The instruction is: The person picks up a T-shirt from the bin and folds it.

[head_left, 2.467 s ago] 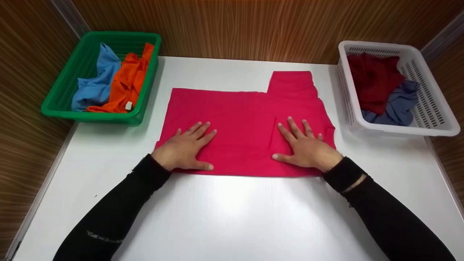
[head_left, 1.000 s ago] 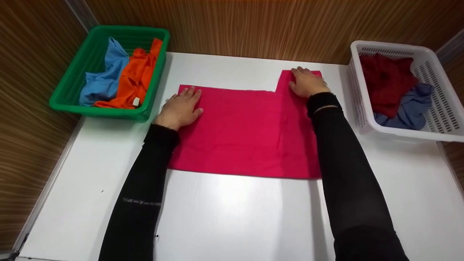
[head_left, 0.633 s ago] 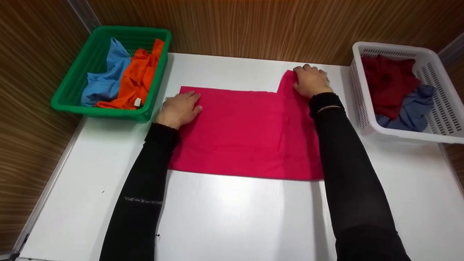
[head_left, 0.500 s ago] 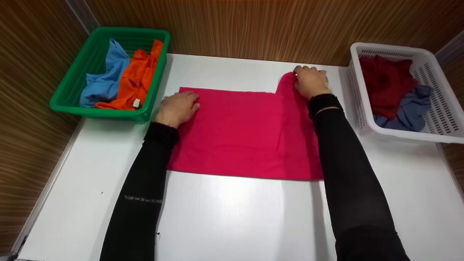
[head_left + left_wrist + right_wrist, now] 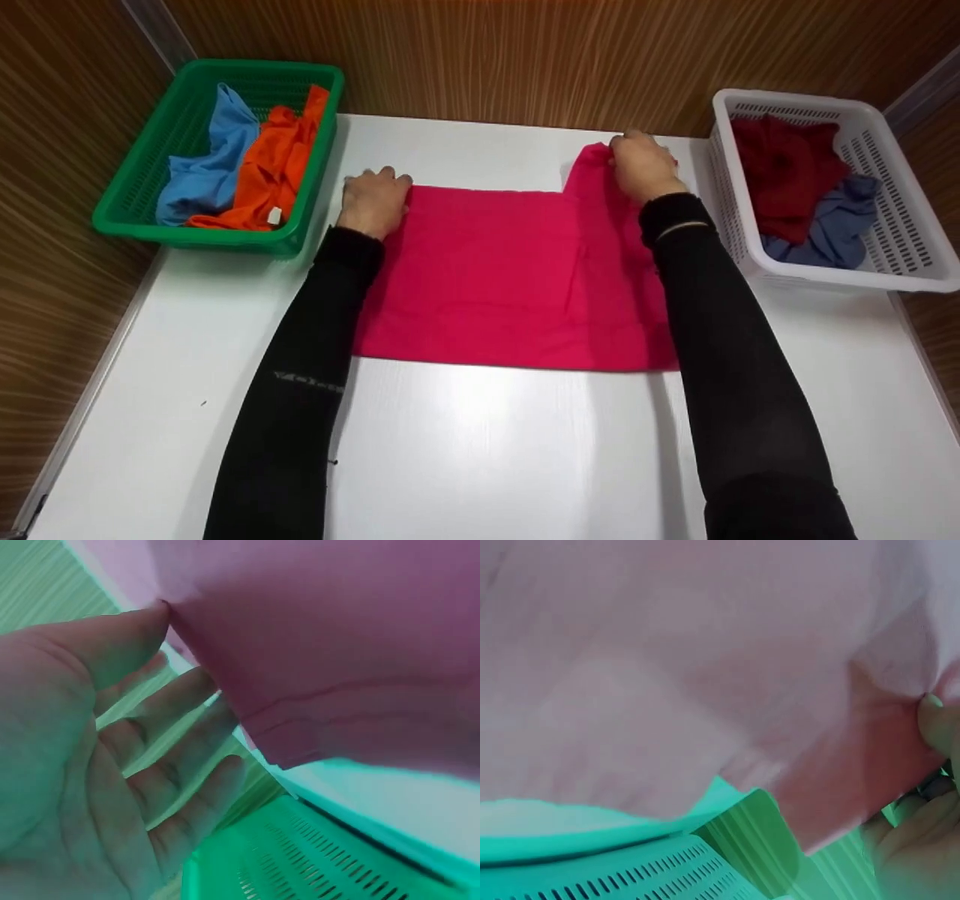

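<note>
A pink-red T-shirt (image 5: 487,277) lies folded in half on the white table, its sleeve sticking out at the far right. At its far left corner my left hand (image 5: 373,202) pinches the cloth; in the left wrist view the thumb (image 5: 131,637) and fingers close on the edge, which is raised off the table. My right hand (image 5: 645,166) grips the sleeve end. There the right wrist view has the thumb (image 5: 937,724) pressed on the cloth, with the fingers behind it. The sleeve (image 5: 589,169) is bunched and lifted.
A green basket (image 5: 195,236) holding blue and orange clothes stands at the back left. At the back right, a white basket (image 5: 847,277) contains dark red and grey-blue clothes. A wood-grain panel (image 5: 487,60) rises behind the table (image 5: 480,450).
Both hands, first spread flat on the shirt, have moved to its far edge. The fingers have curled onto the left corner and the sleeve, and these parts have risen.
</note>
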`<move>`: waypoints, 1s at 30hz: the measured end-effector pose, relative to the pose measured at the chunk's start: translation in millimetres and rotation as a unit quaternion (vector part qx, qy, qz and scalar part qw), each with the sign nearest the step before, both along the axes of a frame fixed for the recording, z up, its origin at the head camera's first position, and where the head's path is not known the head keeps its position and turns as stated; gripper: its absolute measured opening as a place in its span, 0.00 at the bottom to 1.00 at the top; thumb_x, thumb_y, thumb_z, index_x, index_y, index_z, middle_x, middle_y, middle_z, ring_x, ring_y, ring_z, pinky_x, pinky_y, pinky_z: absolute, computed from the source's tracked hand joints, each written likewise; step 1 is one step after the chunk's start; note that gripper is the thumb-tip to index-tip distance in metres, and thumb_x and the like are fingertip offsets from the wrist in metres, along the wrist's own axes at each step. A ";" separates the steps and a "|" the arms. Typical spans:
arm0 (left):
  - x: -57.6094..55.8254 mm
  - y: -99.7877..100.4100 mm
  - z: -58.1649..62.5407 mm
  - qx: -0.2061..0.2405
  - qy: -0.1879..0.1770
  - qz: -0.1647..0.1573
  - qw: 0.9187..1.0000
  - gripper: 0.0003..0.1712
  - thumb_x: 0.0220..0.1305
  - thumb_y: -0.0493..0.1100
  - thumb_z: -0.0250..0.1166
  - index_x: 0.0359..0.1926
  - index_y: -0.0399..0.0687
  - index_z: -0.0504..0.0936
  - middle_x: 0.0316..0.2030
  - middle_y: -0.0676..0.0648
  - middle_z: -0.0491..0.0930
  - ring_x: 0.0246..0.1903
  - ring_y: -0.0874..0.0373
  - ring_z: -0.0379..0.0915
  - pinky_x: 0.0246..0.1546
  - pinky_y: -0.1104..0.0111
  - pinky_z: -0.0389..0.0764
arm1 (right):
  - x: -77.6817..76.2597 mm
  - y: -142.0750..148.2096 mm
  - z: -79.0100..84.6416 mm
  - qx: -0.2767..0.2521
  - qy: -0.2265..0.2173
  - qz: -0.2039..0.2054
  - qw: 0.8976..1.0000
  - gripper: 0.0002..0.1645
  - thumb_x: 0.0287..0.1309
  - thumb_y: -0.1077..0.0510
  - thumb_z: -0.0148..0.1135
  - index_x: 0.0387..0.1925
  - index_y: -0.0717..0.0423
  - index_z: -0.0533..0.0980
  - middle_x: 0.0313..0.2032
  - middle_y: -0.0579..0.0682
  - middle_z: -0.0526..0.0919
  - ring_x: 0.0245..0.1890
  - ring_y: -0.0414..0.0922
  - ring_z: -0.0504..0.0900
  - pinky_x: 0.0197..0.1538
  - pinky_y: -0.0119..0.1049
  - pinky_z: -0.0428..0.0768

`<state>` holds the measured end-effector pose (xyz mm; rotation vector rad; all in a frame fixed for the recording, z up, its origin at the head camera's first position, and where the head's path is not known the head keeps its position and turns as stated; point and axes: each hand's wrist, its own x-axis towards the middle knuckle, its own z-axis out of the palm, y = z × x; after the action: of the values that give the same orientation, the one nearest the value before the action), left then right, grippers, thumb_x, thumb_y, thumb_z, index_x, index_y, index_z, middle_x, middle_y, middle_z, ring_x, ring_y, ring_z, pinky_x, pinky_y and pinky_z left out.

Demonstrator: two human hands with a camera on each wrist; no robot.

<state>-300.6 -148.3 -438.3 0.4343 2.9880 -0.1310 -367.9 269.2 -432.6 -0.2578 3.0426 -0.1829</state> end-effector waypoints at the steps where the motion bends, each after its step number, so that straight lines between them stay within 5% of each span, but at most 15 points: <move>1: -2.7 0.1 0.8 -0.002 -0.002 -0.003 1.000 0.26 0.76 0.49 0.64 0.67 0.40 0.75 0.61 0.31 0.79 0.58 0.30 0.79 0.54 0.36 0.84 | 0.5 0.2 1.2 -0.003 -0.004 0.001 1.000 0.18 0.80 0.57 0.50 0.58 0.65 0.76 0.61 0.67 0.75 0.66 0.69 0.75 0.61 0.70 0.79; 11: -22.5 -16.1 1.2 0.033 -0.028 -0.051 0.998 0.20 0.75 0.52 0.66 0.51 0.38 0.82 0.53 0.34 0.80 0.59 0.35 0.74 0.60 0.36 0.79 | 7.4 2.7 10.9 -0.032 0.014 0.031 0.999 0.21 0.74 0.58 0.54 0.62 0.63 0.67 0.55 0.69 0.81 0.60 0.69 0.81 0.57 0.69 0.81; 19: -29.6 -22.5 3.8 0.100 -0.031 -0.057 0.993 0.17 0.76 0.50 0.65 0.55 0.43 0.78 0.47 0.37 0.85 0.51 0.39 0.81 0.57 0.45 0.80 | 10.2 7.0 20.7 -0.040 0.050 0.048 0.997 0.17 0.82 0.55 0.48 0.60 0.63 0.66 0.52 0.69 0.81 0.59 0.70 0.81 0.57 0.66 0.81; 30: -38.1 -10.5 2.9 0.180 0.073 -0.053 0.980 0.15 0.82 0.48 0.57 0.55 0.41 0.77 0.48 0.38 0.81 0.52 0.39 0.78 0.55 0.46 0.83 | 9.9 -1.8 32.5 -0.044 0.172 -0.001 0.984 0.16 0.79 0.63 0.48 0.61 0.61 0.75 0.55 0.64 0.81 0.57 0.67 0.81 0.55 0.67 0.82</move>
<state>-338.7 -158.8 -435.4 0.6465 3.1346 0.3928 -358.0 267.5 -400.1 -0.3235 3.3816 -0.3035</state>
